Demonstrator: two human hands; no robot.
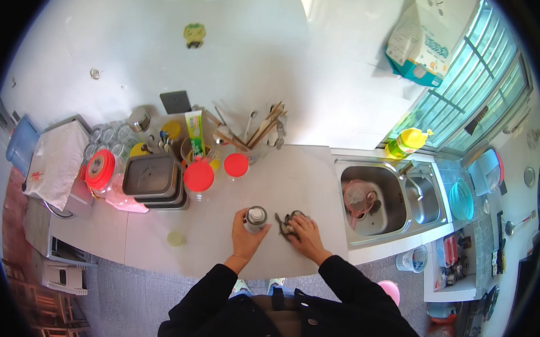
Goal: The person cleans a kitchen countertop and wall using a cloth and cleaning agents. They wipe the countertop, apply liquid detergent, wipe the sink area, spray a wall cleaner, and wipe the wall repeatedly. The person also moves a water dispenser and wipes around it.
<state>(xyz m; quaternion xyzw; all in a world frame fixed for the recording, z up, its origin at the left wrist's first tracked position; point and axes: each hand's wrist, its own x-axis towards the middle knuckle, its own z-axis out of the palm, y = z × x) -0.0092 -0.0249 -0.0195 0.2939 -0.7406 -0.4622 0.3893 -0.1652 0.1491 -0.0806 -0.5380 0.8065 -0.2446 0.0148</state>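
Note:
My left hand (pixel 244 239) is wrapped around an upright bottle or flask (pixel 255 216) with a dark rim and a white top. It is held over the pale countertop (pixel 212 256); whether its base touches the surface is hidden. Just to its right, my right hand (pixel 306 234) grips a crumpled dark-and-light cloth (pixel 290 223) against the counter, with the fingers covering much of it. A small translucent yellow-green cap or cup (pixel 175 239) lies to the left of my left hand.
Red-lidded jars (pixel 236 165), stacked metal containers (pixel 151 176) and a tube (pixel 195 131) crowd the back left. Utensils (pixel 260 132) stand near the wall. On the right is a double sink (pixel 374 168) holding a pink strainer (pixel 358 199); a yellow detergent bottle (pixel 406 143) stands behind it.

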